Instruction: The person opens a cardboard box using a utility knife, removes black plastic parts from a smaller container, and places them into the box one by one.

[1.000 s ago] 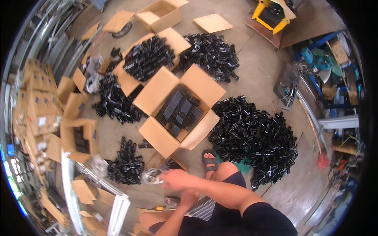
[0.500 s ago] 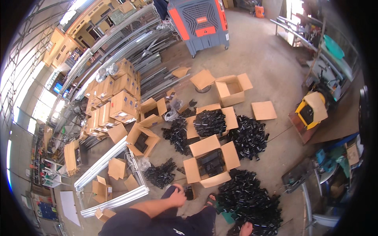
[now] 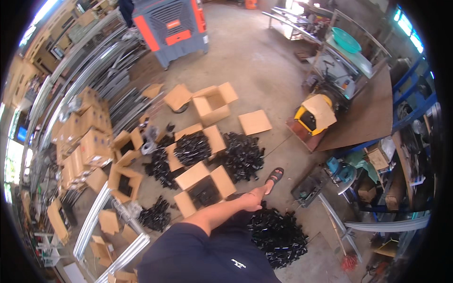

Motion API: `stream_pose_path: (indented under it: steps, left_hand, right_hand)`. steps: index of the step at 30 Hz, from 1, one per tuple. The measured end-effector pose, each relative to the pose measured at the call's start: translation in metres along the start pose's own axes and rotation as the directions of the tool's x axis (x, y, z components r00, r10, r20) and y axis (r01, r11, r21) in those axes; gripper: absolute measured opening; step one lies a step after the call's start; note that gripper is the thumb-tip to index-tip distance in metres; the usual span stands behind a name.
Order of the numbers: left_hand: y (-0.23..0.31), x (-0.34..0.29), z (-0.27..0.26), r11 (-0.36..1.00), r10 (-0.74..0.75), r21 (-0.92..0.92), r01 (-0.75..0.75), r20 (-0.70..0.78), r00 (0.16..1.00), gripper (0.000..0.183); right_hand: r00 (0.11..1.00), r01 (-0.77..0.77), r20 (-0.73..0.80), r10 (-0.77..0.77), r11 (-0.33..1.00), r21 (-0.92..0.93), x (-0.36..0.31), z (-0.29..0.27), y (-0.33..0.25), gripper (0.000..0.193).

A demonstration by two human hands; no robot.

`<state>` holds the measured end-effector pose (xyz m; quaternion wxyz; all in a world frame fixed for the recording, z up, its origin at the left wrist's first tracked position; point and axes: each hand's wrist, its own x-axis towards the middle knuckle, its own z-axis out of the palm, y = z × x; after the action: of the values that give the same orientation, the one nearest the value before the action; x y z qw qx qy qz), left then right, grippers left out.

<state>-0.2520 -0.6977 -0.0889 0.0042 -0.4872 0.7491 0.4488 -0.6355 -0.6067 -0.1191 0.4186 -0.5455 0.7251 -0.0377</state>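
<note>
My left forearm reaches across from the lower middle, and my left hand (image 3: 251, 203) is at my dark-trousered leg, close to my sandalled foot (image 3: 274, 179). Its fingers are too small and partly hidden to tell their shape. Just to its right lies a large heap of small black parts (image 3: 278, 238). Left of the hand stands an open cardboard box (image 3: 222, 181), flaps spread, with black parts (image 3: 204, 192) inside. My right hand is out of sight.
More black parts lie in heaps (image 3: 243, 155) (image 3: 155, 214) and in another open box (image 3: 192, 148). Stacked cartons (image 3: 94, 146) and metal profiles (image 3: 89, 221) stand left. A grey-orange cooler (image 3: 172, 33) is at the back; a yellow machine (image 3: 309, 120) and blue rack (image 3: 415, 108) are right.
The view has swung right, so things sit further left. My left hand has moved from my knee toward my foot on the right. My right hand has left the view.
</note>
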Motion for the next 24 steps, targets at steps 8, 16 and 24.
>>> stream_pose_path:
  steps: [8, 16, 24]
  left_hand:
    - [-0.217, 0.082, 0.057, 0.78, -0.497, -0.338, 0.526, 0.176, 0.85, 0.055]
    - [-0.181, 0.132, -0.005, 0.681, -0.577, -0.498, 0.536, 0.085, 0.812, 0.053]
    - [-0.076, 0.247, -0.246, 0.591, -0.601, -0.696, 0.408, -0.042, 0.798, 0.053]
  right_hand:
    - [0.978, 0.194, 0.081, -0.193, 0.981, -0.001, 0.234, -0.097, -0.105, 0.049]
    - [0.968, 0.161, 0.196, -0.157, 0.987, -0.007, 0.316, -0.191, -0.206, 0.054]
    - [0.923, 0.366, 0.169, -0.345, 0.923, -0.121, 0.493, -0.215, -0.316, 0.059]
